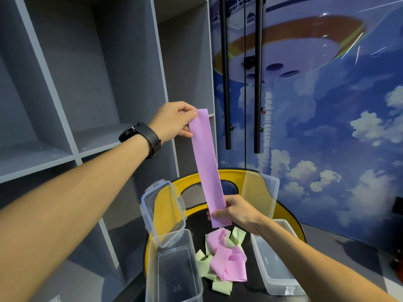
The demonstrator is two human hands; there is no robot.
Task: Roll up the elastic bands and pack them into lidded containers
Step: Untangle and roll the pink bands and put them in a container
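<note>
Band (pixel 207 168) stretched flat between both hands; left hand (pixel 174 122) pinches its top end, right hand (pixel 235 211) pinches the bottom, above the loose pile (pixel 224 256) (two open containers (pixel 174 267) flank it); rolling looks next, probably starting from one pinched end.

taking the chair (pixel 220 175) as the landmark: the pile of loose elastic bands (pixel 224 258) sits in the middle of its seat. left of the pile on the seat is an open container (pixel 174 269), with its lid (pixel 163 212) standing tilted just behind it against the chair back. right of the pile is a second container (pixel 277 264), and its lid (pixel 261 192) leans upright behind it on the chair back too. one elastic band (pixel 207 166) is stretched flat above the seat, right over the pile, the left hand (pixel 174 120) pinching the top end, the right hand (pixel 235 210) pinching the bottom end. shelving unit (pixel 87 94) stands left of the chair, door handles (pixel 242 73) behind it.
</note>
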